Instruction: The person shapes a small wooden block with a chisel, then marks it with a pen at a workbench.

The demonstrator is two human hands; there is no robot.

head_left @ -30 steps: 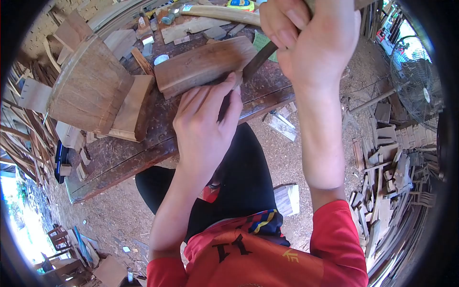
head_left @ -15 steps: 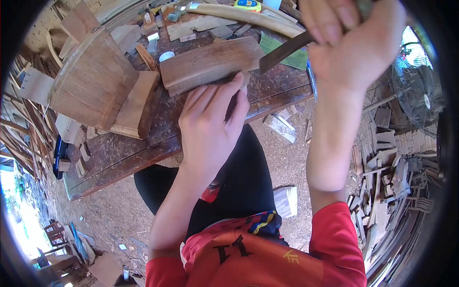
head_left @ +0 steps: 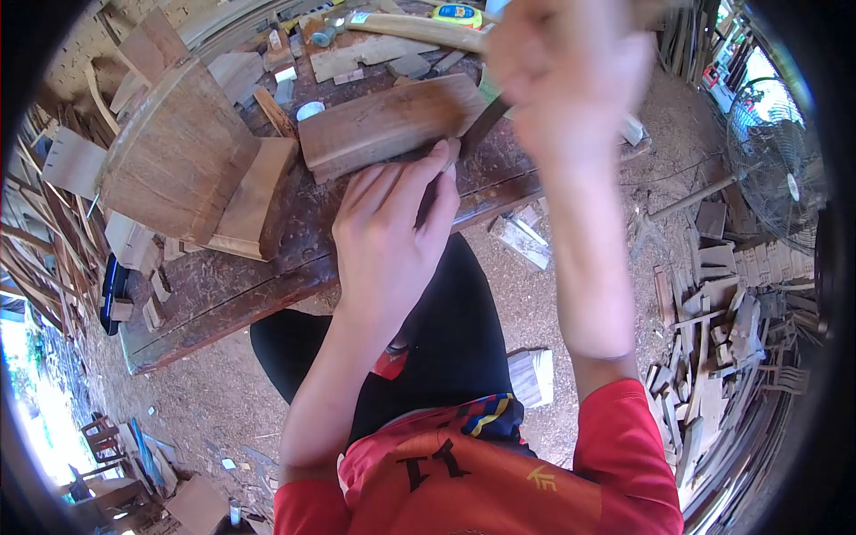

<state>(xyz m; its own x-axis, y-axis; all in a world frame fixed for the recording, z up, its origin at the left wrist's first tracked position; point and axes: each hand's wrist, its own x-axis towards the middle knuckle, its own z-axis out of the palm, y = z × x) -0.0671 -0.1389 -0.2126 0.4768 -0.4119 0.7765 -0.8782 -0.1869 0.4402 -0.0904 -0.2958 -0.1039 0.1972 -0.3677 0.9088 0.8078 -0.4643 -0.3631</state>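
Observation:
My left hand (head_left: 388, 223) rests at the front edge of the bench, beside a brown wooden block (head_left: 388, 125). Its thumb and forefinger pinch a small piece of wood (head_left: 453, 152), mostly hidden by the fingers. Blurred by motion, my right hand (head_left: 575, 89) is closed around a tool with a dark, flat blade (head_left: 486, 123); its exact kind is hard to make out. The blade slants down toward the left fingertips, close to the small piece.
A curved wooden assembly (head_left: 178, 152) stands on the bench's (head_left: 205, 290) left side. Behind the block are a white cap (head_left: 310, 111), wood offcuts, a long curved strip (head_left: 415, 29) and a tape measure (head_left: 457, 14). A fan (head_left: 771, 160) and scrap wood (head_left: 713, 348) lie to the right.
My right hand has swung left and slightly down, bringing the blade closer to the left fingertips. The left hand has barely moved.

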